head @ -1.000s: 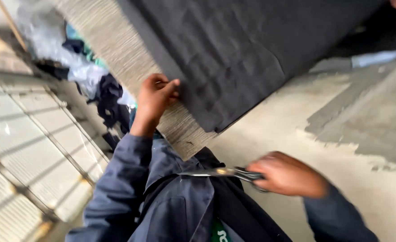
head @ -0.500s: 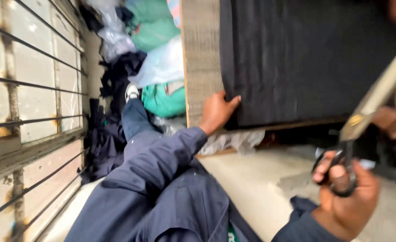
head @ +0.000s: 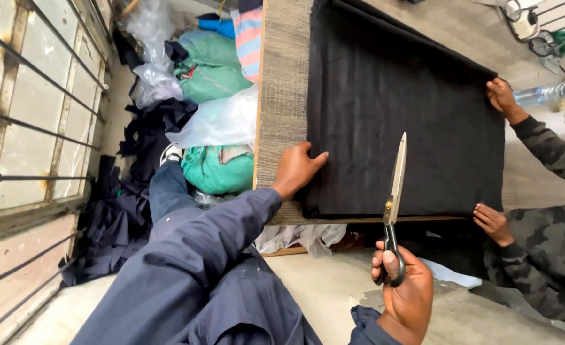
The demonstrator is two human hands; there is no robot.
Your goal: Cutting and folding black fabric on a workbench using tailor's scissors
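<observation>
Scissors stand upright in the right hand, fingers clamped through the handles, blades together pointing toward twelve o'clock. Black cloth lies at twelve; the left hand, fingers together, presses its edge at ten.

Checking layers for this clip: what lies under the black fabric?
The black fabric lies on a wooden board, bare along its left edge. The rest of the board is covered.

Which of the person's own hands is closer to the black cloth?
Left. The left hand rests on the black cloth at its near edge. The right hand holds the scissors below the table, apart from it.
</observation>
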